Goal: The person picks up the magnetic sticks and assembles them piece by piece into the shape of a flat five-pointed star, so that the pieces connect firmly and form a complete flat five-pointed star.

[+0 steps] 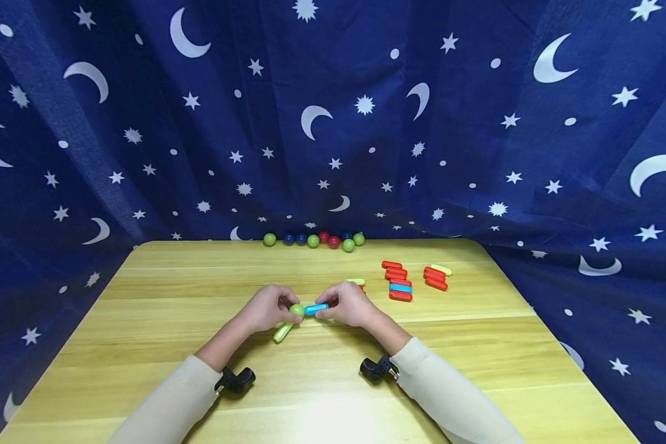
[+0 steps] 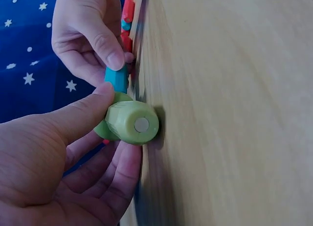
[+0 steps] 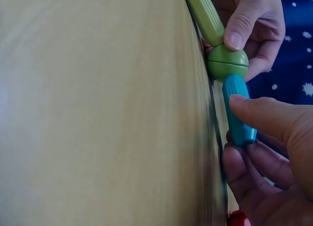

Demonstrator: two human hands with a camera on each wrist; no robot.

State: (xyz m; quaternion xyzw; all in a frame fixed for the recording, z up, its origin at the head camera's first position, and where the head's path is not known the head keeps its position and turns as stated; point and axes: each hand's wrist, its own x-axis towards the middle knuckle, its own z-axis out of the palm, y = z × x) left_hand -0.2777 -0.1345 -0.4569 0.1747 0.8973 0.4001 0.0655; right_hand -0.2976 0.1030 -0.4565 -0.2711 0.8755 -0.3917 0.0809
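Observation:
My left hand [image 1: 270,308] pinches a green ball [image 1: 296,310] between thumb and fingers. From that ball a yellow-green rod [image 1: 282,333] sticks out toward me; its end, with a round silvery disc, faces the left wrist view. My right hand [image 1: 348,303] grips a blue rod [image 3: 238,111] between thumb and fingers. One end of the blue rod meets the green ball [image 3: 228,63], on the side away from the yellow-green rod [image 3: 208,18]. Both hands are close over the table, near its middle.
A row of green, blue and red balls [image 1: 333,242] lies along the table's far edge. Several red rods [image 1: 401,296], with a blue rod [image 1: 401,288] and a yellow-green rod [image 1: 441,269], lie at the right. Another yellow-green rod [image 1: 357,281] shows behind my right hand.

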